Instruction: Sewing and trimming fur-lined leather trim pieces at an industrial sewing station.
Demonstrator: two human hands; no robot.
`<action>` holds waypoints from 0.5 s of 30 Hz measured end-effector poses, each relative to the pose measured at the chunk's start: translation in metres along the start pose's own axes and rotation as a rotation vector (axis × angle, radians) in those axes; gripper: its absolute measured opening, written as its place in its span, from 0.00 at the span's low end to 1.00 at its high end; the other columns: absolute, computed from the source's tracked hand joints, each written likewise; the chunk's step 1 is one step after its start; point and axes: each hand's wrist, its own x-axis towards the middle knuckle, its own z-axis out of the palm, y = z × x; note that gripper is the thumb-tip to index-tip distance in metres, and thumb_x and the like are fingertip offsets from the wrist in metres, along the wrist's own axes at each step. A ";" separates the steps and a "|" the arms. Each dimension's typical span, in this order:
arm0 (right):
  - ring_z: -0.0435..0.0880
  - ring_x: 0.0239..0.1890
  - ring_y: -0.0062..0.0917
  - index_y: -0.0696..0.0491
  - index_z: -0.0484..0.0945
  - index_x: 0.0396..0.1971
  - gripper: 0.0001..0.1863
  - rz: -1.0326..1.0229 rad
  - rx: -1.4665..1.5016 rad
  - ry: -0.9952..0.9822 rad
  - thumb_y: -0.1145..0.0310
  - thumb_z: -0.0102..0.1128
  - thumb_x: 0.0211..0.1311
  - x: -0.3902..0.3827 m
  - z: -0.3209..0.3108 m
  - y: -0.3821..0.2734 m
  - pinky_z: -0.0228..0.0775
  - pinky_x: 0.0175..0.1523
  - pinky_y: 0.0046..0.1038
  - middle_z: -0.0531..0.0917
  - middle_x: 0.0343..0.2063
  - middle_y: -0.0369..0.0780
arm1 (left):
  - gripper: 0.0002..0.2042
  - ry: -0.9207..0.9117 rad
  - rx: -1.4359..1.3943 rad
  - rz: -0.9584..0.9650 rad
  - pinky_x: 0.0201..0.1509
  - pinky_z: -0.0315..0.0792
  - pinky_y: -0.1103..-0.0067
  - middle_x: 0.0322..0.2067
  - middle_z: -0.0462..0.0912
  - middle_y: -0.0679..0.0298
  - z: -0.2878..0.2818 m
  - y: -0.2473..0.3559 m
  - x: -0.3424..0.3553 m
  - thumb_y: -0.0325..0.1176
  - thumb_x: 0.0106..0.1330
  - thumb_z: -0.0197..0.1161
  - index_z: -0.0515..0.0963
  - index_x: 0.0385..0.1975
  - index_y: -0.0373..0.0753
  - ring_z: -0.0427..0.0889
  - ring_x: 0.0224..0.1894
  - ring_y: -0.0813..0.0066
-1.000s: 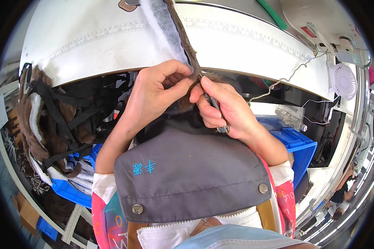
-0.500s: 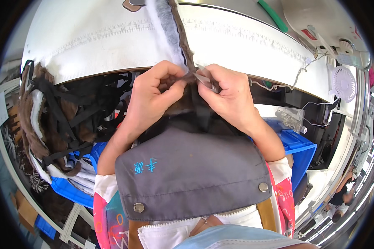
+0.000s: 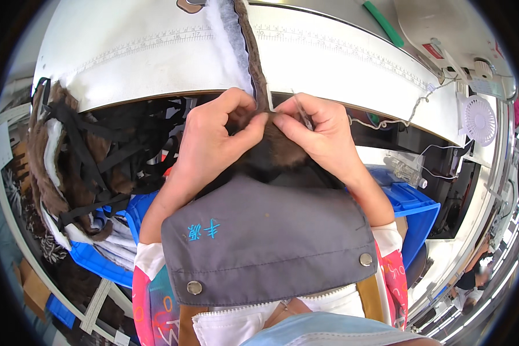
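Observation:
A long brown fur strip (image 3: 256, 69) with white fluffy edging (image 3: 228, 46) runs down over the front edge of the white ruler-marked table (image 3: 132, 66). My left hand (image 3: 228, 127) is closed, pinching the strip near that edge. Facing it, my right hand (image 3: 317, 132) pinches the strip between thumb and fingers and also holds a slim metal tool (image 3: 303, 109), partly hidden in its grip. Brown fur (image 3: 285, 150) hangs below both hands above a dark grey apron flap (image 3: 268, 236).
At left are fur strips and black bands (image 3: 75, 144) over a blue bin (image 3: 92, 259). At right stand a small fan (image 3: 478, 120), another blue bin (image 3: 418, 213) and machine parts (image 3: 467, 52) with a cord. A green tool (image 3: 383, 23) lies behind. People (image 3: 467, 288) show far right.
My right hand has turned, its thumb moving down and inward onto the strip, with the tool now angled upward. My left hand has shifted slightly; more brown fur shows below the hands.

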 end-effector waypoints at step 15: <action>0.61 0.10 0.12 0.63 0.73 0.38 0.27 0.416 0.800 -0.241 0.51 0.36 0.66 -0.021 0.004 -0.001 0.51 0.17 0.15 0.74 0.15 0.38 | 0.06 -0.182 -0.481 -0.148 0.30 0.66 0.90 0.23 0.76 0.70 -0.005 -0.014 0.011 0.26 0.60 0.57 0.74 0.30 0.28 0.71 0.26 0.89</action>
